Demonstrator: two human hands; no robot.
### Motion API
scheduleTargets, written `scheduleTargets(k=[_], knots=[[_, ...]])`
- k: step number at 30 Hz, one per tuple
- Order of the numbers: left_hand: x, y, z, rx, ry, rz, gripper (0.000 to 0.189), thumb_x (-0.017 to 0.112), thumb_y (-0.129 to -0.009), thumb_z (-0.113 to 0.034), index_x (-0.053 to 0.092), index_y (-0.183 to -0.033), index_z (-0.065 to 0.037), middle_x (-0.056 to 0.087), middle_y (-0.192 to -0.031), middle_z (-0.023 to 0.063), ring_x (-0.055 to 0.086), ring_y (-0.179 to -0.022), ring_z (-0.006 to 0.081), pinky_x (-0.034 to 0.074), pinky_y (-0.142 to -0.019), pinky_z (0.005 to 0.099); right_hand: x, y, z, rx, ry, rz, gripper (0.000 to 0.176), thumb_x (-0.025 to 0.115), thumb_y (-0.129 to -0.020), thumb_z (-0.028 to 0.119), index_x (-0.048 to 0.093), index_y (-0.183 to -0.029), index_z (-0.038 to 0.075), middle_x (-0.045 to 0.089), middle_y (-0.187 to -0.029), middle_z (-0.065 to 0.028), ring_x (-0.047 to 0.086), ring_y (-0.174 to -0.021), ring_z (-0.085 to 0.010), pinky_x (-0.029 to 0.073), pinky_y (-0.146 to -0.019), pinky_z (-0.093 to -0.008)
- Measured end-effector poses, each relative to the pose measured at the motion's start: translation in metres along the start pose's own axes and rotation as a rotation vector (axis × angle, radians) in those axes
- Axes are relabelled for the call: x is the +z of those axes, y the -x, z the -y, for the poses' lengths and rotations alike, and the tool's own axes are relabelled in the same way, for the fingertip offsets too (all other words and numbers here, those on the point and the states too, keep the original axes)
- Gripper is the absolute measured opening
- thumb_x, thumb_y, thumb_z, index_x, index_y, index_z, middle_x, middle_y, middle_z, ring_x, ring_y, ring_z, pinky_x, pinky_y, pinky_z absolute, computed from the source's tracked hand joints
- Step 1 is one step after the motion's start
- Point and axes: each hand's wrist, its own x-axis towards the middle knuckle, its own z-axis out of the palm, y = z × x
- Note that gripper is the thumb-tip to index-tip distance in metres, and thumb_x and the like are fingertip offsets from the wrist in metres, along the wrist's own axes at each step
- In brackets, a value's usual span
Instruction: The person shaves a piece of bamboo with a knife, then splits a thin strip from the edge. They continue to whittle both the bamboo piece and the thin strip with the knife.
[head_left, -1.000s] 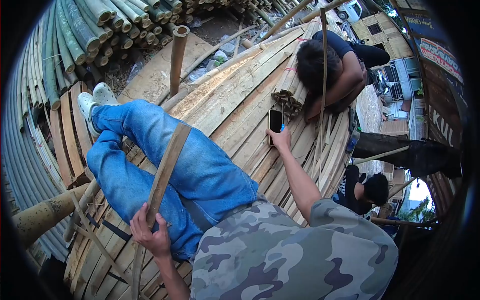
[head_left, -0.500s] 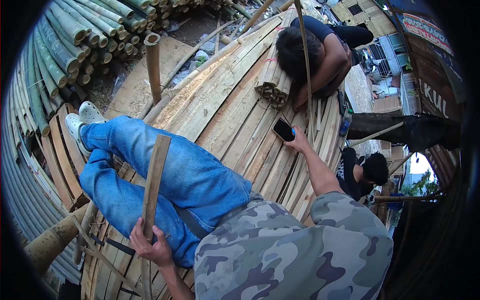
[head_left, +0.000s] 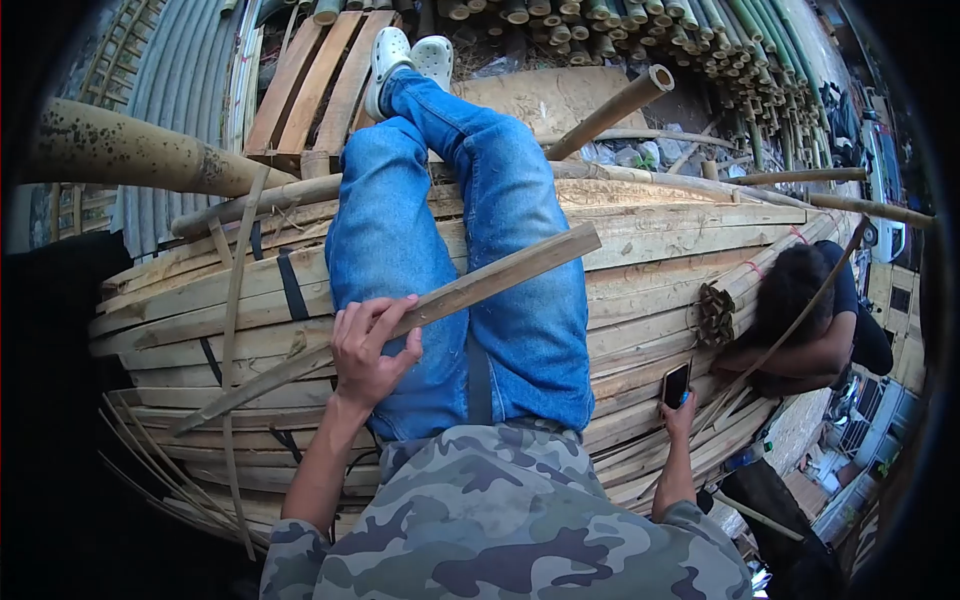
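My left hand [head_left: 375, 350] is closed around a flat wooden strip [head_left: 500, 275], which lies slantwise across my jeans [head_left: 400, 240]. The strip's lower end reaches over the stacked planks [head_left: 270, 350] at the left. Out to the right, my right hand [head_left: 678, 415] grips a phone [head_left: 676, 384] with a dark screen, held just above the planks. Beyond the phone is a bundle of thin sticks [head_left: 715, 315], beside a person [head_left: 800, 320] who leans with head down on folded arms.
Bamboo poles [head_left: 640, 20] are piled at the top. One bamboo post [head_left: 610, 110] rises beyond my knees, and a thick bamboo pole [head_left: 150, 150] crosses the upper left. Thin strips [head_left: 235, 330] cross the planks at left. Parked vehicles [head_left: 880, 180] stand far right.
The camera view has rotated, so my legs now point up the frame. The strip is still in my left hand and the phone still in my right. The second person at right has left view.
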Motion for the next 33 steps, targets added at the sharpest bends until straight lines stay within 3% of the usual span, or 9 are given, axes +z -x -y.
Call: scheduleTargets(k=[3,7,10,12,16,18,22,26,33], knots=[[-0.004,0.01,0.002,0.043,0.038,0.069,0.052,0.078,-0.076,-0.013,0.066,-0.126,-0.013,0.058,-0.123,0.0103,0.059,-0.1,0.0282,0.049,-0.087,0.0384,0.007,-0.001,0.023,0.055,0.111,-0.237,0.074,0.077,-0.082,0.036,0.041,-0.126,-0.012,0.037,-0.138,-0.0276,0.042,-0.126,-0.0427,0.033,-0.108,-0.0451],[-0.014,0.028,0.01,-0.017,0.014,0.029,0.055,0.079,-0.078,-0.023,0.062,-0.129,-0.01,0.053,-0.134,0.0136,0.049,-0.127,0.034,0.04,-0.106,0.044,-0.01,0.006,0.169,-0.066,-0.026,-0.433,0.052,0.055,-0.099,0.04,0.049,-0.118,-0.008,0.051,-0.118,-0.0217,0.056,-0.104,-0.0314,0.047,-0.09,-0.0396],[-0.037,0.049,0.025,-0.086,-0.109,0.045,0.052,0.078,-0.08,-0.026,0.063,-0.127,-0.008,0.053,-0.132,0.0138,0.049,-0.125,0.0349,0.037,-0.108,0.0467,-0.024,0.026,0.294,-0.221,-0.955,0.007,0.046,0.036,-0.105,0.047,0.051,-0.098,0.005,0.05,-0.071,-0.0029,0.05,-0.061,-0.0098,0.039,-0.054,-0.0242],[-0.044,0.058,0.032,-0.151,-0.114,0.039,0.05,0.076,-0.082,-0.03,0.063,-0.124,-0.006,0.056,-0.126,0.0129,0.052,-0.119,0.0336,0.036,-0.108,0.0477,-0.032,0.043,0.348,-0.268,-1.24,0.389,0.044,0.036,-0.106,0.047,0.049,-0.096,0.006,0.046,-0.069,-0.0024,0.046,-0.056,-0.0098,0.034,-0.047,-0.0245],[-0.038,0.066,0.045,-0.193,-0.13,0.008,0.048,0.073,-0.083,-0.033,0.065,-0.124,-0.009,0.063,-0.108,0.0089,0.057,-0.101,0.0298,0.042,-0.095,0.0435,-0.027,0.079,0.435,-0.709,-0.793,0.652,0.038,0.05,-0.103,0.036,0.05,-0.082,0.004,0.05,-0.058,-0.0034,0.047,-0.047,-0.015,0.033,-0.044,-0.0285],[-0.032,0.069,0.053,-0.146,-0.144,0.035,0.048,0.071,-0.083,-0.035,0.066,-0.125,-0.011,0.063,-0.103,0.007,0.058,-0.094,0.0267,0.044,-0.088,0.0405,-0.031,0.101,0.485,-0.921,-0.35,0.686,0.037,0.057,-0.1,0.028,0.049,-0.077,0.0,0.052,-0.052,-0.0145,0.053,-0.045,-0.0309,0.039,-0.045,-0.0381],[-0.034,0.067,0.057,-0.075,-0.148,0.009,0.048,0.07,-0.085,-0.035,0.066,-0.127,-0.013,0.063,-0.098,0.0059,0.058,-0.087,0.0249,0.044,-0.082,0.0391,-0.005,0.125,0.508,-0.988,-0.158,0.834,0.038,0.058,-0.098,0.028,0.049,-0.077,-0.002,0.055,-0.058,-0.0271,0.058,-0.058,-0.0474,0.043,-0.053,-0.0527],[-0.031,0.062,0.052,-0.081,-0.101,-0.006,0.048,0.072,-0.084,-0.038,0.067,-0.123,-0.01,0.063,-0.097,0.0067,0.058,-0.086,0.0258,0.044,-0.08,0.04,0.001,0.125,0.509,-0.949,-0.083,0.876,0.044,0.052,-0.101,0.034,0.054,-0.077,-0.003,0.058,-0.061,-0.029,0.059,-0.062,-0.0495,0.046,-0.058,-0.0557],[-0.018,0.049,0.043,-0.257,-0.17,-0.032,0.058,0.074,-0.075,-0.062,0.064,-0.089,-0.006,0.064,-0.084,0.0093,0.062,-0.077,0.0274,0.044,-0.074,0.0403,0.01,0.129,0.5,-0.957,-0.037,0.8,0.048,0.051,-0.1,0.036,0.057,-0.074,-0.004,0.058,-0.061,-0.0305,0.06,-0.063,-0.0499,0.048,-0.061,-0.0562]])
